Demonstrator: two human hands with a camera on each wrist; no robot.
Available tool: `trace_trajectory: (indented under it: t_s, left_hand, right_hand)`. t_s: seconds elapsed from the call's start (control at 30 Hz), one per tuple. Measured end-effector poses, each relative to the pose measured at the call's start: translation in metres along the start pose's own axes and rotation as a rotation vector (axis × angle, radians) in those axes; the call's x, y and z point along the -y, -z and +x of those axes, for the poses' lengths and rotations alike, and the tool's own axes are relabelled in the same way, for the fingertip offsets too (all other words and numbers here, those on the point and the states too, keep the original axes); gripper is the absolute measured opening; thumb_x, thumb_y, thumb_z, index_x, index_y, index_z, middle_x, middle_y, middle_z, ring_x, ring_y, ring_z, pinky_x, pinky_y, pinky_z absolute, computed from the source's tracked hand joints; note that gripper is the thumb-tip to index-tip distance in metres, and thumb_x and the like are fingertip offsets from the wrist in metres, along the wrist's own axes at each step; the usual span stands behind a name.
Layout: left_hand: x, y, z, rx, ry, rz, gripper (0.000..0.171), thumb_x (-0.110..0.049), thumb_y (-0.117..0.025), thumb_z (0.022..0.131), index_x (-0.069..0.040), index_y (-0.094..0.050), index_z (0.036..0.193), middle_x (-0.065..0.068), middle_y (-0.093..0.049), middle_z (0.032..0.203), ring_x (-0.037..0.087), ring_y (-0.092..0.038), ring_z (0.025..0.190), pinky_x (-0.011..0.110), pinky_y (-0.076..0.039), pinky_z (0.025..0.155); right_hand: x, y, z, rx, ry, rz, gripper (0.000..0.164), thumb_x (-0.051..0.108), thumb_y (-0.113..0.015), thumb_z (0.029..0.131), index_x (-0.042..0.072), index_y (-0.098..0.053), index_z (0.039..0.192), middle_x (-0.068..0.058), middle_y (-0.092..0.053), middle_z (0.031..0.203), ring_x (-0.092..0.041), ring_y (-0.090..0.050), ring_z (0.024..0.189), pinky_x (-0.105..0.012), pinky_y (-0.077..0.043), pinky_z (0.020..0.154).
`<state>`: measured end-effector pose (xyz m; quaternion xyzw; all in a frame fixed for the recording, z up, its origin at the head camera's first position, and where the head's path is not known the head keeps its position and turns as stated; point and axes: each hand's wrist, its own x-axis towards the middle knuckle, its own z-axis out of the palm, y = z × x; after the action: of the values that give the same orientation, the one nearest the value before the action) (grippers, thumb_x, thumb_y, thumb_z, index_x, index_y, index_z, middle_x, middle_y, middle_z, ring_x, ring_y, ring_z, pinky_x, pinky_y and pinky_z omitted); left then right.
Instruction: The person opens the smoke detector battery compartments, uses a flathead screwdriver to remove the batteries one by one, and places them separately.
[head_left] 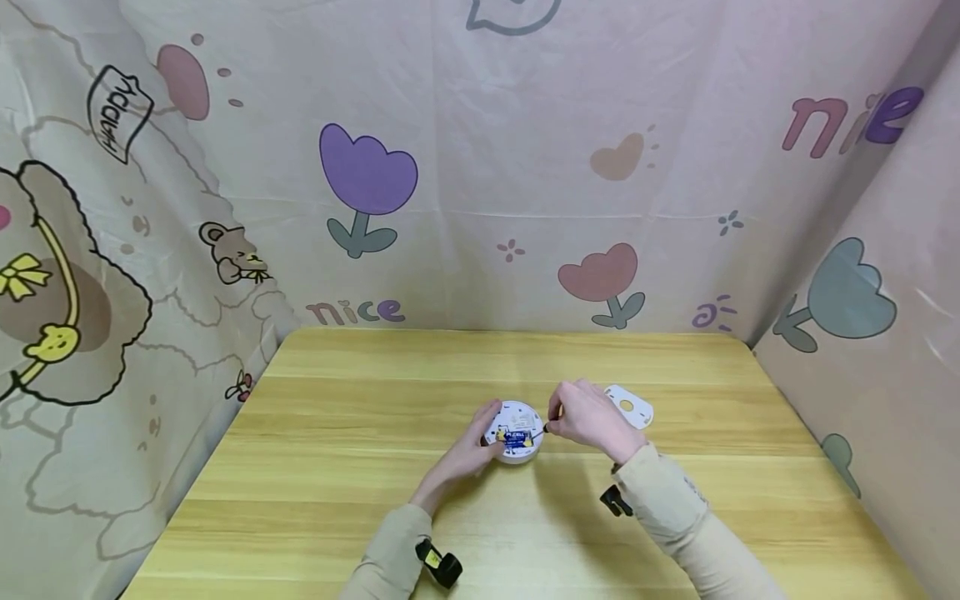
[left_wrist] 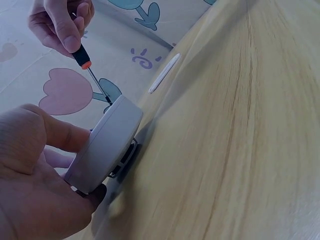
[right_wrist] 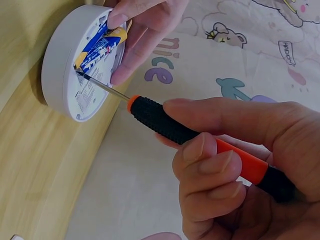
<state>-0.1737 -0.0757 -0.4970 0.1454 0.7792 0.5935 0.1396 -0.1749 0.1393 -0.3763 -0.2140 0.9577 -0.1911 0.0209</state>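
Device [left_wrist: 107,145], round, white, blue-yellow batteries [right_wrist: 101,54] exposed, left hand [head_left: 469,446] gripping it, right hand [head_left: 592,418] gripping orange-black screwdriver [right_wrist: 161,118]

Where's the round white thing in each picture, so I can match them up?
Head: the round white thing is below the middle, slightly right.
Left wrist: it's left of the middle and a bit low, seen side-on.
Right wrist: it's at the upper left.
Shared landmark: the left hand gripping it shows in all three.
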Motion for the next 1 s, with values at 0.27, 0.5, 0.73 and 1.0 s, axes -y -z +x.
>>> trace_trajectory:
  t_s: [0.27,0.5,0.73,1.0]
  left_hand:
    - [0.002,-0.001,0.001,0.002,-0.006,-0.005,0.08,0.001,-0.058,0.088,0.002,-0.02,0.158,0.026,-0.008,0.168,0.049,-0.006,0.155,0.065,-0.002,0.126]
    - [0.002,-0.001,0.002,0.002,-0.009,-0.007,0.08,0.002,-0.058,0.088,0.001,-0.02,0.158,0.025,-0.009,0.168,0.049,-0.006,0.154,0.066,-0.002,0.125]
    - [0.0,-0.001,0.002,0.017,-0.019,0.012,0.079,0.003,-0.056,0.089,0.002,-0.019,0.159,0.024,-0.008,0.168,0.048,-0.005,0.155,0.066,-0.002,0.125]
    - [-0.003,-0.001,0.002,0.036,-0.003,-0.004,0.079,0.003,-0.054,0.089,0.0,-0.018,0.159,0.021,-0.006,0.169,0.048,-0.003,0.155,0.068,0.0,0.124]
  right_hand:
    - [0.003,-0.003,0.0,-0.024,0.028,-0.037,0.013,0.007,-0.081,0.073,0.014,-0.073,0.066,0.003,-0.07,0.069,-0.009,-0.054,0.058,-0.024,-0.047,0.054]
    - [0.005,-0.003,0.002,-0.021,0.055,-0.033,0.014,0.006,-0.08,0.072,0.014,-0.071,0.064,0.005,-0.067,0.065,-0.007,-0.052,0.057,-0.022,-0.045,0.053]
    - [-0.008,-0.002,0.008,0.086,-0.036,0.074,0.011,0.009,-0.08,0.077,0.014,-0.075,0.069,0.003,-0.071,0.069,-0.01,-0.057,0.061,-0.024,-0.049,0.057]
    - [-0.038,-0.002,0.01,0.169,-0.099,0.376,0.007,0.008,-0.076,0.081,0.006,-0.077,0.074,0.002,-0.062,0.059,-0.006,-0.048,0.047,-0.018,-0.042,0.045]
